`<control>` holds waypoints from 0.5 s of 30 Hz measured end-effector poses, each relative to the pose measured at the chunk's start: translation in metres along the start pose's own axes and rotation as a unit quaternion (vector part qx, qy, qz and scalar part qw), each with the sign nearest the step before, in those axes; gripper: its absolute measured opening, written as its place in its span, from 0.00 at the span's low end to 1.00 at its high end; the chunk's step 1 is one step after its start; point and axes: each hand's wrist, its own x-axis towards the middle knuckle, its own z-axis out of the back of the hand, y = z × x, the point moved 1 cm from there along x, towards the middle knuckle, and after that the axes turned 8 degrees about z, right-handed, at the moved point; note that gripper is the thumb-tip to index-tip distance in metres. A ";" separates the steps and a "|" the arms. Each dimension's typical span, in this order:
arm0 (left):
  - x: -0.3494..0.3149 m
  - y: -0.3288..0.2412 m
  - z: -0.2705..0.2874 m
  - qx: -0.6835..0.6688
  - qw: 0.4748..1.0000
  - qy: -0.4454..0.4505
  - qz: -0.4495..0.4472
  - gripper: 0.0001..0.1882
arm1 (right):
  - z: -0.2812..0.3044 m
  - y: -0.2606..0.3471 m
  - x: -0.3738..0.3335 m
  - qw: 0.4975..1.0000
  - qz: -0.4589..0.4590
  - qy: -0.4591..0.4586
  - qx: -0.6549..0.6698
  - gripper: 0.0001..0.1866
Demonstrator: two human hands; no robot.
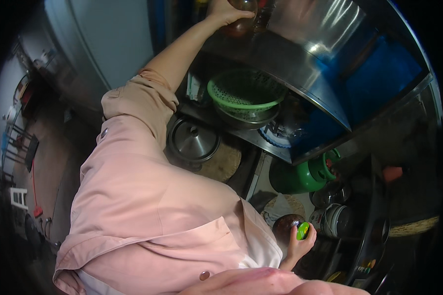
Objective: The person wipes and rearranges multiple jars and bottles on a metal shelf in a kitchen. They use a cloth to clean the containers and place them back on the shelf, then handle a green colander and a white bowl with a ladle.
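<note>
My left arm reaches up to the top edge of the view. There my left hand (225, 13) is closed on a rounded, brownish see-through container (243, 9), partly cut off by the frame, above a steel shelf. Low on the right, my right hand (300, 246) is closed around the bright green lid (303, 231) of a jar (286, 225) with dark reddish-brown contents. The jar lies tilted beside my pink jacket. Part of that hand's grip is hidden from this side.
A steel shelf unit (280, 54) holds a green colander (246, 103) over a metal bowl (248, 119). Below stand a lidded steel pot (194, 139) and a green gas cylinder (300, 176). A white bucket (335, 220) is near my right hand.
</note>
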 end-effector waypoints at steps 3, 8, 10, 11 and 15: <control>0.027 0.046 -0.023 0.087 0.995 0.003 0.058 0.43 | -0.013 0.024 0.002 1.000 -0.020 -0.010 0.012 0.26; 0.054 0.091 -0.052 0.086 0.990 -0.006 0.113 0.45 | -0.025 0.051 0.014 0.999 -0.035 -0.009 -0.011 0.26; 0.058 0.106 -0.055 0.098 0.985 -0.016 0.141 0.46 | -0.028 0.059 0.021 0.999 -0.027 -0.005 -0.022 0.26; 0.059 0.111 -0.058 0.111 0.982 -0.022 0.151 0.47 | -0.030 0.063 0.025 0.999 -0.022 -0.004 -0.025 0.26; 0.058 0.118 -0.064 0.186 0.972 -0.123 0.069 0.51 | -0.042 0.083 0.048 1.000 0.014 0.005 -0.010 0.27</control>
